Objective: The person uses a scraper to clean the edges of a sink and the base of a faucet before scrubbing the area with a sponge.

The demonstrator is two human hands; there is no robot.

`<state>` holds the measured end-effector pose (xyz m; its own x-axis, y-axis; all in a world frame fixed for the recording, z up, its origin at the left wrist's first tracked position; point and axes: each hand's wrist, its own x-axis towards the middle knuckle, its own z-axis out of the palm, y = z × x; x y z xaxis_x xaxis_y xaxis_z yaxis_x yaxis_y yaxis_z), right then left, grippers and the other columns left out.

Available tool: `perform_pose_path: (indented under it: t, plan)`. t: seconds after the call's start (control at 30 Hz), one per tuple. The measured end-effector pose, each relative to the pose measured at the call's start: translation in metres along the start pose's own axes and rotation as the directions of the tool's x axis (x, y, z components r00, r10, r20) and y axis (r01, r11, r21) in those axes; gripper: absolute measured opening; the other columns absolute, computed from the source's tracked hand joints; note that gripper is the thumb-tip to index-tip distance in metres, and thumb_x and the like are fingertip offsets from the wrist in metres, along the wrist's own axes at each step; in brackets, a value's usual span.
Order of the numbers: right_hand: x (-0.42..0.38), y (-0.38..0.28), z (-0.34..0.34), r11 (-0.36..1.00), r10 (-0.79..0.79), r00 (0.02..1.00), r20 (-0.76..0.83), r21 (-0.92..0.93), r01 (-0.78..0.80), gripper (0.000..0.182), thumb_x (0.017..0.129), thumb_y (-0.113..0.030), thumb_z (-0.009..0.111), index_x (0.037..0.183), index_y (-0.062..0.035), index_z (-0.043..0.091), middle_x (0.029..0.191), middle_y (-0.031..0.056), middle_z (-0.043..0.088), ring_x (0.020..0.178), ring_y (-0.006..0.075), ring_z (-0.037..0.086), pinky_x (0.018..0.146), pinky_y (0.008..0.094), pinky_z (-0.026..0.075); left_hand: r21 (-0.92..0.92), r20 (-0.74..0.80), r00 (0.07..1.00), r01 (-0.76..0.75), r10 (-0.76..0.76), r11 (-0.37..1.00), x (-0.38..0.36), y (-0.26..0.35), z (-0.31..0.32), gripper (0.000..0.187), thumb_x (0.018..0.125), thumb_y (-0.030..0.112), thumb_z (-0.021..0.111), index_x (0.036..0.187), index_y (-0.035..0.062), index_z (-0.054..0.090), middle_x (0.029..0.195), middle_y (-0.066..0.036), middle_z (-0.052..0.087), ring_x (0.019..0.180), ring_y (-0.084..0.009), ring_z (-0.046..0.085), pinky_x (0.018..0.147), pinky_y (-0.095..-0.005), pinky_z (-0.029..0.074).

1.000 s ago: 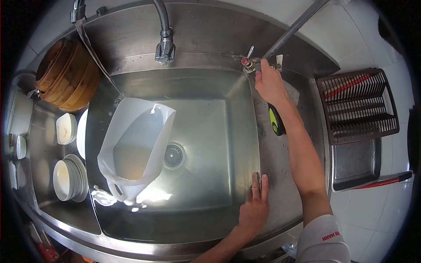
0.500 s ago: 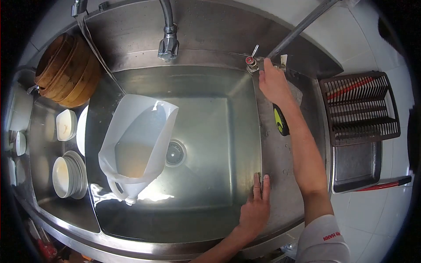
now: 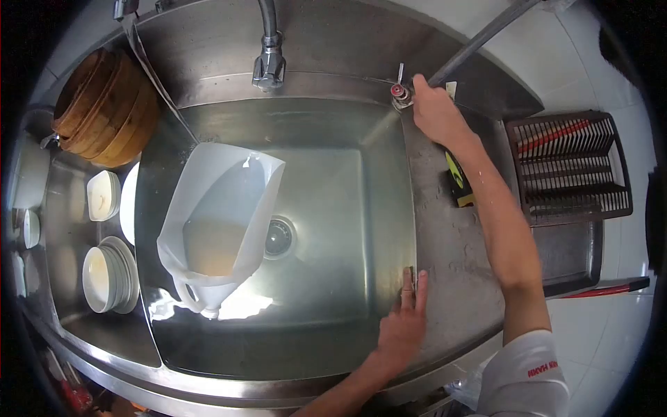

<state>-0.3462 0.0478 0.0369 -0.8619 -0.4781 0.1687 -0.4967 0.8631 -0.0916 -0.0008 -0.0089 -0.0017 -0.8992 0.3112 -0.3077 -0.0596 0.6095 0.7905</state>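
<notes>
Presently, right hand: the right hand (image 3: 436,111) is seen at the upper right of the frame, fingers curled about the tap valve (image 3: 399,91) at the far right corner of the sink (image 3: 326,208); it is closed on the valve's body.
Left hand: the left hand (image 3: 403,323) is laid flat, fingers released and straight, on the sink's right rim at the lower centre of the frame; nothing is held.
Step in hand: working of the valve is judged to be under way, with the body steadied by the flat hand.
Next move: a turn of the wrist about the valve's stem would be called for, with the grip kept on the small handle and clear of the slanting pipe (image 3: 479,38) beside it.
Valve: its small lever is pointed toward the top of the frame; its long axis is judged near upright in the picture.
Jug: a white plastic jug (image 3: 219,222) is lain in the left part of the sink, mouth toward the upper right, handle toward the lower left, its long axis set on that diagonal.
Surroundings: a spout (image 3: 269,59) is hung over the sink's far edge; stacked bowls (image 3: 108,274) are kept at the left; a dish rack (image 3: 570,167) is stood at the right.
</notes>
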Motion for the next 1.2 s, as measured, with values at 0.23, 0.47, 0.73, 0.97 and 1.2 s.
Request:
perform_pose_path:
  t: [0.23, 0.47, 0.73, 0.97, 1.2]
  plan:
    - [-0.040, 0.012, 0.003, 0.984, 0.161, 0.986, -0.031, 0.086, -0.158, 0.019, 0.090, -0.008, 0.054, 0.103, -0.0013, 0.042, 0.080, 0.0314, 0.061, 0.081, 0.0528, 0.059, 0.072, 0.0588, 0.044, 0.026, -0.017, 0.999, -0.028, 0.028, 0.999, 0.001, -0.006, 0.004, 0.092, 0.083, 0.017, 0.067, 0.155, 0.0079, 0.010, 0.154, -0.031, 0.022, 0.095, -0.0427, 0.067, 0.067, -0.0452, 0.060]
    - [-0.031, -0.003, -0.004, 0.982, 0.074, 0.995, -0.072, 0.179, -0.060, 0.018, 0.091, -0.007, 0.054, 0.101, 0.0001, 0.042, 0.079, 0.0317, 0.060, 0.082, 0.0533, 0.058, 0.071, 0.0591, 0.043, 0.047, 0.013, 1.000, 0.008, -0.009, 0.999, 0.002, -0.003, 0.005, 0.088, 0.084, 0.013, 0.063, 0.154, 0.0074, 0.010, 0.153, -0.031, 0.024, 0.098, -0.0425, 0.066, 0.070, -0.0444, 0.060]
    - [-0.019, 0.003, 0.007, 0.991, -0.009, 0.996, -0.087, 0.133, 0.021, 0.018, 0.090, -0.004, 0.055, 0.100, 0.0003, 0.041, 0.074, 0.0288, 0.059, 0.077, 0.0515, 0.058, 0.065, 0.0556, 0.042, 0.008, -0.059, 0.998, -0.030, 0.030, 1.000, 0.001, -0.007, 0.013, 0.084, 0.084, 0.011, 0.059, 0.154, 0.0067, 0.011, 0.151, -0.032, 0.026, 0.098, -0.0433, 0.066, 0.070, -0.0461, 0.060]
    - [-0.022, 0.005, 0.012, 0.992, 0.011, 0.996, -0.093, 0.122, 0.000, 0.019, 0.089, -0.005, 0.055, 0.101, 0.0014, 0.042, 0.074, 0.0308, 0.059, 0.079, 0.0520, 0.058, 0.071, 0.0581, 0.043, -0.023, -0.013, 1.000, -0.012, 0.012, 1.000, 0.001, -0.006, 0.007, 0.083, 0.085, 0.009, 0.057, 0.154, 0.0058, 0.012, 0.152, -0.034, 0.024, 0.100, -0.0445, 0.065, 0.068, -0.0466, 0.060]
    - [-0.005, -0.021, -0.008, 0.969, -0.057, 0.948, -0.313, 0.212, 0.129, 0.027, 0.085, -0.002, 0.055, 0.112, -0.0019, 0.051, 0.098, 0.0257, 0.063, 0.093, 0.0445, 0.060, 0.077, 0.0510, 0.047, 0.087, -0.204, 0.976, -0.055, 0.072, 0.995, 0.001, -0.007, 0.016, 0.077, 0.082, 0.002, 0.054, 0.152, 0.0035, 0.022, 0.148, -0.030, 0.035, 0.078, -0.0317, 0.071, 0.055, -0.0379, 0.060]
